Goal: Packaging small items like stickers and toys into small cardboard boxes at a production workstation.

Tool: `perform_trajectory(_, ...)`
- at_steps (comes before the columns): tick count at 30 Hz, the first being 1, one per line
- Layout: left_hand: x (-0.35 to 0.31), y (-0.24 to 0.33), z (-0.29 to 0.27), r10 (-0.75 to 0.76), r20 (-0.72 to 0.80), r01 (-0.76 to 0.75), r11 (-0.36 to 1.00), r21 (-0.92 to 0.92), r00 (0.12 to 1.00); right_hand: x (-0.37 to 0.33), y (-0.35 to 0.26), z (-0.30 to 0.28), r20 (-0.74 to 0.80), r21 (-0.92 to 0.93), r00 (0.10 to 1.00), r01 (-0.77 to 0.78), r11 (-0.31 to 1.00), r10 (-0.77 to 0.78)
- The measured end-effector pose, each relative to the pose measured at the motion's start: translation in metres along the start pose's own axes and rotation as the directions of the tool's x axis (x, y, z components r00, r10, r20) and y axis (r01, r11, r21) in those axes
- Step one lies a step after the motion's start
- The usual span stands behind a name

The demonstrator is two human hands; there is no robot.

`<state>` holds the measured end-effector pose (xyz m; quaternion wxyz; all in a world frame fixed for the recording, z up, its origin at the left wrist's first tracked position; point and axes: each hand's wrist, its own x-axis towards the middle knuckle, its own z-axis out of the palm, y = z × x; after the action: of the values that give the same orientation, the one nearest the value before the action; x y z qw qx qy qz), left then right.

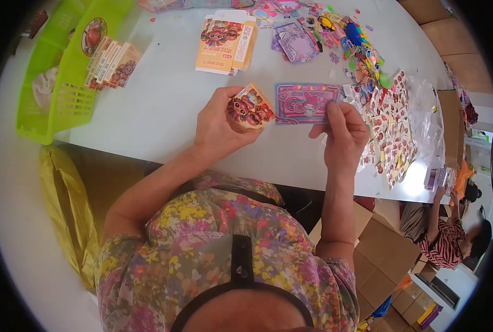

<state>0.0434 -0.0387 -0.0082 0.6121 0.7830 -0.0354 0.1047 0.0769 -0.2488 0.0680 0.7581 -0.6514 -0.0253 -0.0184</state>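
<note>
Carton (pixel 251 109), small, printed paperboard, over near side of white table (pixel 163 99), clasped by left hand (pixel 217 126), fingers curved; right hand (pixel 345 127) pinches glossy pink-blue card (pixel 293 105) at carton's three o'clock. Boxes (pixel 113 63) at ten look finished; flat cartons (pixel 217 52) at eleven apparently remain. Shiny plastic trinkets (pixel 362 47) heap at two.

Box (pixel 251 107) left of card (pixel 292 105), basket (pixel 69 61) leftmost

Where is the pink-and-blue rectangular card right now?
In the head view, the pink-and-blue rectangular card is right of centre, held in the person's right hand, just right of the small orange printed box in their left hand.
</note>
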Motion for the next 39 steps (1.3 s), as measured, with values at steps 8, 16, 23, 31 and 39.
perform_trajectory(8, -0.004, 0.002, -0.008, 0.204, -0.072, -0.204, 0.979, 0.01, 0.976, 0.015, 0.033, -0.013, -0.121, -0.124, 0.991, -0.069, 0.99, 0.053)
perform_trajectory(16, 0.006, 0.018, -0.023, 0.266, 0.029, -0.255, 0.882, 0.396, 0.964, 0.027, 0.017, 0.021, 0.2, -0.533, 0.979, 0.13, 0.836, -0.024)
perform_trajectory(23, 0.016, 0.022, -0.016, 0.134, -0.099, -0.165, 0.866, -0.472, 0.986, 0.016, 0.033, 0.038, 0.298, 0.276, 0.927, -0.313, 0.909, 0.229)
perform_trajectory(31, 0.008, 0.023, -0.021, 0.124, 0.13, -0.076, 0.942, -0.326, 0.984, -0.007, 0.039, 0.038, 0.294, -0.024, 0.916, -0.28, 0.96, 0.274)
perform_trajectory(39, 0.013, 0.025, -0.033, 0.362, -0.052, -0.328, 0.888, 0.323, 0.931, -0.01, -0.006, 0.053, 0.383, -0.374, 0.923, 0.12, 0.92, 0.035)
